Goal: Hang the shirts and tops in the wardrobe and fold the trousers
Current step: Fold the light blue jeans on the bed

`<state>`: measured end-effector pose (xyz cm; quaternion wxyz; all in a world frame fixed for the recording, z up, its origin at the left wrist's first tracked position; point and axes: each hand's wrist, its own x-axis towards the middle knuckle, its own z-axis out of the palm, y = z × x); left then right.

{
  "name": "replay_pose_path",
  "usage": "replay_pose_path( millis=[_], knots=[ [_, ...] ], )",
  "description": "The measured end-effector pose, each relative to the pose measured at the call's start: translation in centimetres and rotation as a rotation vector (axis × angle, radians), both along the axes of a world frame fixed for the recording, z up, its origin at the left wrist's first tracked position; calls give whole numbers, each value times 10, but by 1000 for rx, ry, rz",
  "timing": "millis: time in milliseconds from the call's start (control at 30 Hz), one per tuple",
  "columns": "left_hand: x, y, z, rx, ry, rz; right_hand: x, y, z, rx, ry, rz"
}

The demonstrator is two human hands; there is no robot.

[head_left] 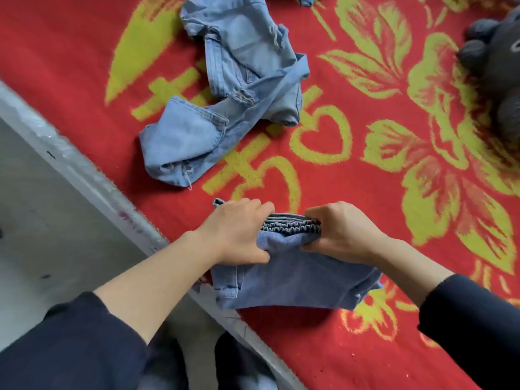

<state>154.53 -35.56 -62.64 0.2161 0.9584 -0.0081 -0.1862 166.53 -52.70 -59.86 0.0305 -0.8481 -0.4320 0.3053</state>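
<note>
Your mid-blue denim trousers w/ elastic waistband (295, 282) lie part-folded at the bed's near edge; left grip (239, 232) & right grip (343, 235) both pinch the gathered waistband. Denim's soft, medium-weight, prob. non-slip: take it by waistband or hems. Beneath: red blanket w/ yellow flowers (323, 347); crumpled pale ripped jeans (233, 88) beyond; grey floor (42, 220) left.

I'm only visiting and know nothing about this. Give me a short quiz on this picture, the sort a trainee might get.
1. True or false: the left hand and the right hand both grip the folded denim trousers.
2. The light ripped jeans are: A) neatly folded; B) lying crumpled on the red blanket; C) on a hanger.
3. Fill in: the dark plush toy sits at the picture's top ____ corner.
Key: 1 true; 2 B; 3 right.
</note>
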Motion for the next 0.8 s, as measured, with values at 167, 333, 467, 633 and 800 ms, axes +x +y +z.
replay_pose_path(
  millis=[167,333,467,633,800],
  knots=[
    [-98,51,15,26,-304,279,-57,73,32,162,-169,243],
    [-220,128,21,146,-307,451,-161,176,31,233,-144,429],
    [-344,188,20,189,-193,578,-272,259,17,268,-169,587],
    [-515,246,15,221,-51,779,-431,362,8,94,-58,795],
    [-672,290,12,306,6,985,-584,451,-1,91,-31,992]
  ],
)
